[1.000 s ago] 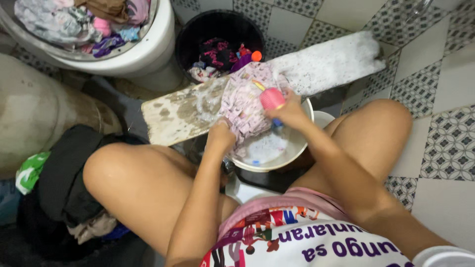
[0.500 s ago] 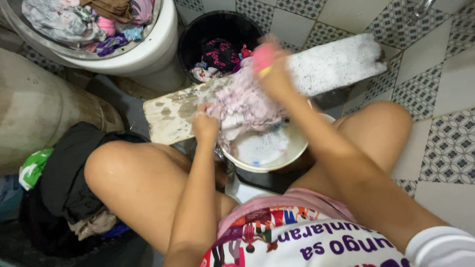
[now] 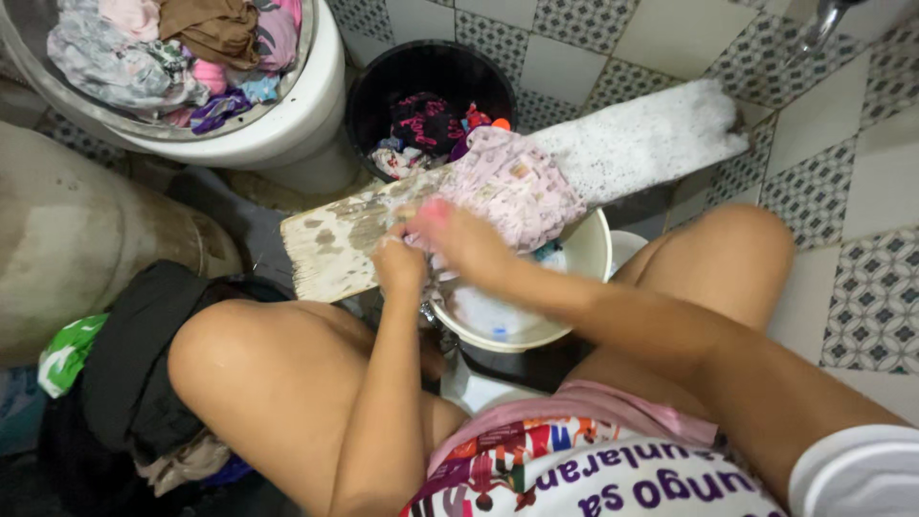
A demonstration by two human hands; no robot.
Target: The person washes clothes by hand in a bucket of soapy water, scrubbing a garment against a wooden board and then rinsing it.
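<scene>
A pink patterned garment [image 3: 522, 187] lies spread on a soapy wooden washboard plank [image 3: 330, 244] that slants across a white basin [image 3: 593, 254] of suds. My left hand [image 3: 397, 266] pinches the garment's near edge against the plank. Just beside it, my right hand [image 3: 464, 241] presses on the cloth and grips a small pink brush [image 3: 436, 211], which is blurred and mostly hidden by the fingers. Foam covers the plank's far end [image 3: 661, 134]. My bare knees sit on either side of the basin.
A black bucket [image 3: 378, 86] with coloured clothes stands behind the plank. A large white tub [image 3: 306, 124] heaped with laundry is at the upper left. Dark clothes [image 3: 124, 383] and a green bag [image 3: 62, 354] lie at the left. A tap [image 3: 823, 24] hangs over the tiled floor.
My right hand swept the brush up the plank over the garment, then came back down to the near end beside my left hand. The left hand stayed on the cloth.
</scene>
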